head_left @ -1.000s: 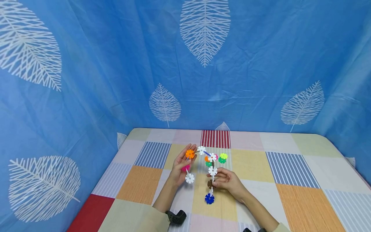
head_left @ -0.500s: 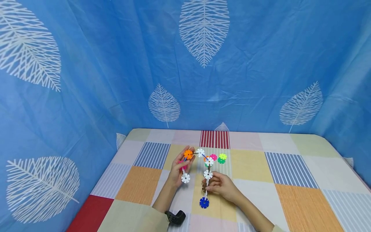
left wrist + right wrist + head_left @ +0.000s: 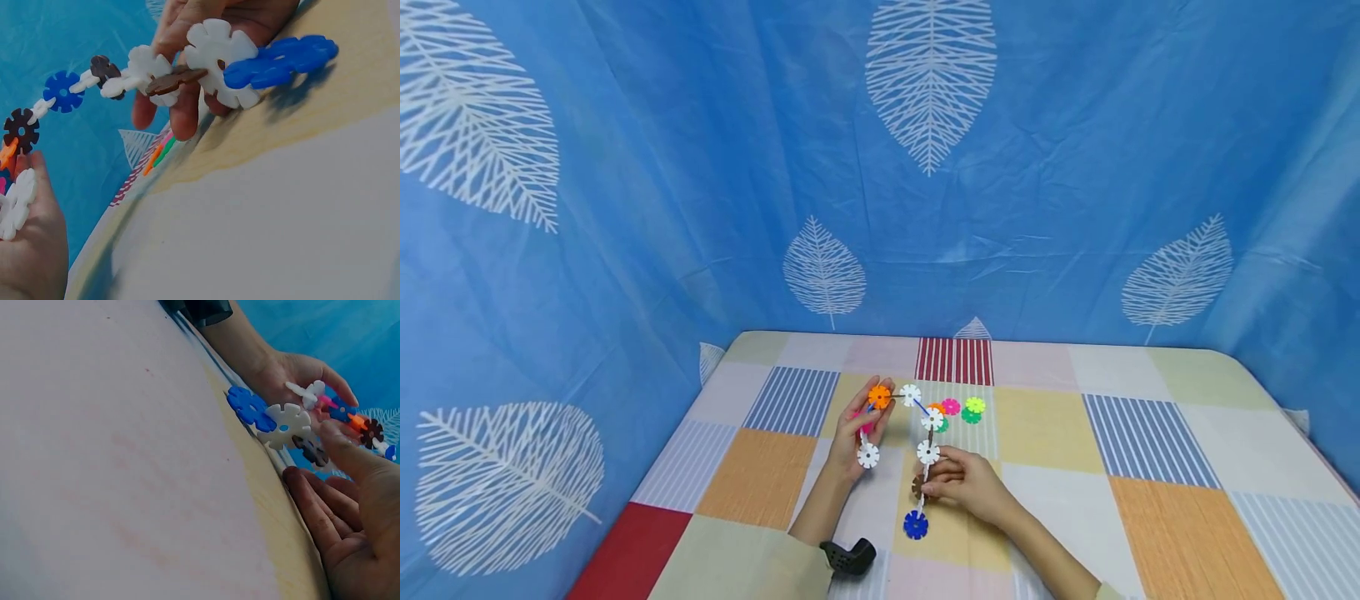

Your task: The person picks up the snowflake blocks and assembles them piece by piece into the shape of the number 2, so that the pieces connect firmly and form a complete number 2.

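Observation:
A chain of interlocking plastic snowflake discs (image 3: 928, 452) hangs in a bent arch between both hands above the table. My left hand (image 3: 847, 450) holds its left part, thumb over the pink disc (image 3: 865, 425) and fingers behind the orange disc (image 3: 879, 397). A white disc (image 3: 868, 456) ends that side. My right hand (image 3: 973, 485) pinches the other strand by a brown disc (image 3: 919, 487). Below those fingers, the strand ends in a blue disc (image 3: 916, 525). In the right wrist view, the right thumb and fingers (image 3: 312, 512) partly hide the chain's middle.
Loose discs lie on the patchwork tablecloth (image 3: 1052, 425) behind the chain: pink (image 3: 951, 407), yellow-green (image 3: 975, 404), green (image 3: 972, 417) and orange (image 3: 936, 408). A blue leaf-patterned curtain (image 3: 1037, 208) rises at the table's back and sides.
Both hands have shifted left with the chain, the right hand further and slightly nearer the body. The pink disc on the table has come into fuller view. Both grips look the same.

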`<state>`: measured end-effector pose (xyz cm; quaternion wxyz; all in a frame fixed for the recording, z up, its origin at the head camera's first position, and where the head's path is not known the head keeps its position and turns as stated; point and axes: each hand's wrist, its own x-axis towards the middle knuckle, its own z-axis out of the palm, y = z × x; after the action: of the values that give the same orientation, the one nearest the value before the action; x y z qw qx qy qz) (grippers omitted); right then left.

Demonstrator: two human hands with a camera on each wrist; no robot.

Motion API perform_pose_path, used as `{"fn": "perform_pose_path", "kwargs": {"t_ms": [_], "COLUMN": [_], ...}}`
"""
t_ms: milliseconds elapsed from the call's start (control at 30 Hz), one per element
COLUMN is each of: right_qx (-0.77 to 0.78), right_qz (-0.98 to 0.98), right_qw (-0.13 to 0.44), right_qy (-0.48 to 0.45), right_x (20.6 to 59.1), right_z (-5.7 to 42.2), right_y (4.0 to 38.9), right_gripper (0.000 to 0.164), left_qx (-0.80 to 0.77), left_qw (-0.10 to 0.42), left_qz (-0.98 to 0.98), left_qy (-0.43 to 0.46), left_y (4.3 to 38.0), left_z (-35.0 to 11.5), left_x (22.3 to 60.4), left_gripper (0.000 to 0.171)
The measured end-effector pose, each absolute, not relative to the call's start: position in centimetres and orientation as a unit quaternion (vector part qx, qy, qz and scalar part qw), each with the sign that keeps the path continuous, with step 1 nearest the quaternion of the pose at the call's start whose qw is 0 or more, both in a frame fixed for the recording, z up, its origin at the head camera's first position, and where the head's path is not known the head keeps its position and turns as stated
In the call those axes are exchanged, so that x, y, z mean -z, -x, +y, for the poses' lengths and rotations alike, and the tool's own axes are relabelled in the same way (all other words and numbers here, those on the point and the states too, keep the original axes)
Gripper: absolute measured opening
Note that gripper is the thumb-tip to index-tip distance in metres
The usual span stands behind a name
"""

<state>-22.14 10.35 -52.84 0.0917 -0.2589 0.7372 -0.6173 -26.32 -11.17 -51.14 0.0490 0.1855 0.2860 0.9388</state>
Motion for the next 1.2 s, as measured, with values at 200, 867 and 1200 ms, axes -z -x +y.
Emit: {"fn": "perform_pose_path", "kwargs": {"t_ms": [200,867,1200], "right_qx": [0.549,0.174,0.223], "right_qz": [0.8,0.932,0.925], "right_qw": [-0.075,-0.169,-0.196], "right_qy": [0.228,0.271,0.237], "right_x": [53.0,54.1,53.8], "right_z": [11.0,9.8,13.5], "right_y": [23.4,29.4,28.1], "right_gripper": [0.027,0.034,0.032], "left_qx": [-0.94,-0.944,-0.944], "left_qw": [0.048,0.034,0.044], "left_qz": [0.274,0.276,0.288], "left_qy": [-0.197,-0.177,-0.151], "left_y": [26.4,26.2,26.3], "left_z": [-11.3,-11.5,-11.2], "left_x": [51.1,51.8,51.4], "left_gripper": [0.053,0.051,0.053]}}
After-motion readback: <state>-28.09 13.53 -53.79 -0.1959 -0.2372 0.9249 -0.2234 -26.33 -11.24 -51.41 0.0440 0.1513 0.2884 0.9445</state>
